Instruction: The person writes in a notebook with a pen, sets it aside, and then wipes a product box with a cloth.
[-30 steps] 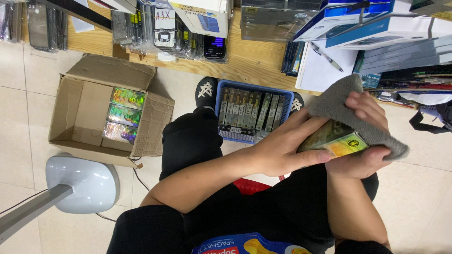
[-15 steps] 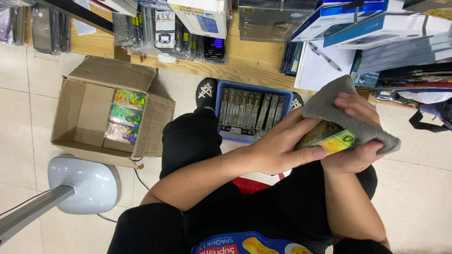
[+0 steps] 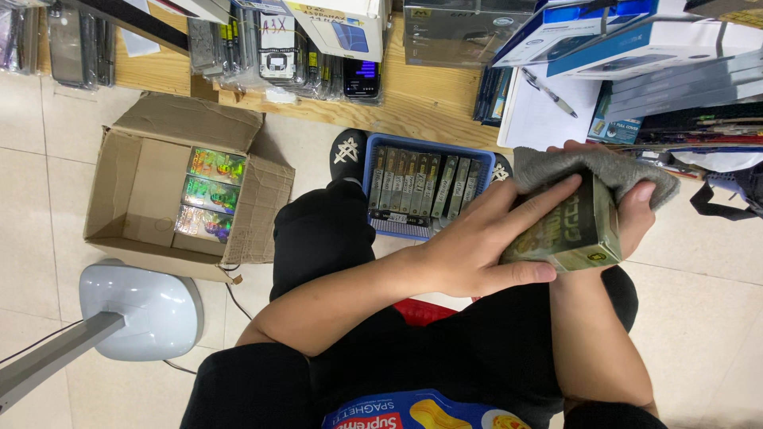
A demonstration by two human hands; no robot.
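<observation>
My left hand grips a small shiny green and gold box from its left side, thumb under it and fingers across its face. My right hand holds a grey cloth folded over the box's top and far side. Both hands are raised above my right knee. A blue basket with several similar slim boxes standing on edge sits on the floor between my feet. An open cardboard box to the left holds three shiny boxes stacked in a column.
A low wooden shelf at the top carries packaged goods, boxes and a white sheet with a pen. A grey stand base with a pole lies at lower left. A black bag strap sits at far right.
The box has turned in my hands, now showing its darker side, and the cloth has shifted over its top edge. My left fingers have spread further across the box.
</observation>
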